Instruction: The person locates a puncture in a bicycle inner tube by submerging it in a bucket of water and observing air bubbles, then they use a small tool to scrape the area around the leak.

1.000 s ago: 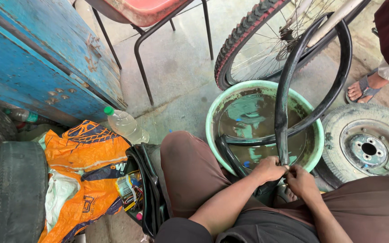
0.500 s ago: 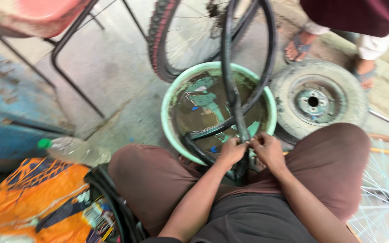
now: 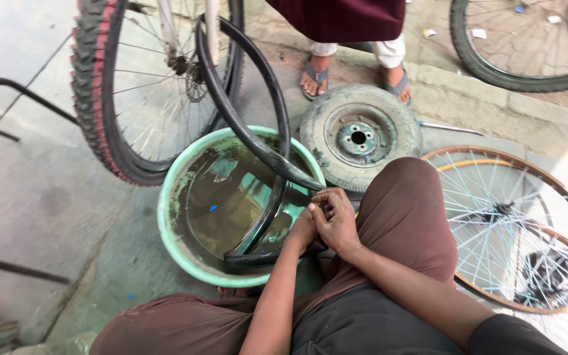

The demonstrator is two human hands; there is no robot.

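A black bicycle inner tube [image 3: 231, 112] loops up out of a green basin [image 3: 165, 227] of murky water, its lower part dipped in the water. My left hand [image 3: 302, 231] grips the tube at the basin's near rim. My right hand [image 3: 336, 220] lies just beside it, fingers pinching the same stretch of tube. Both hands sit between my knees in brown trousers.
A bicycle wheel with a knobby red-edged tyre [image 3: 96, 98] stands behind the basin. A small grey wheel [image 3: 359, 138] lies on the ground at the right, a bare spoked rim [image 3: 527, 230] beside my right knee. Another person's sandalled feet [image 3: 356, 75] stand beyond. A chair frame [image 3: 8, 105] is at left.
The view has swung right, so the blue cart and orange bag have left the view. The tube has been turned in the basin, and both hands stay on it.
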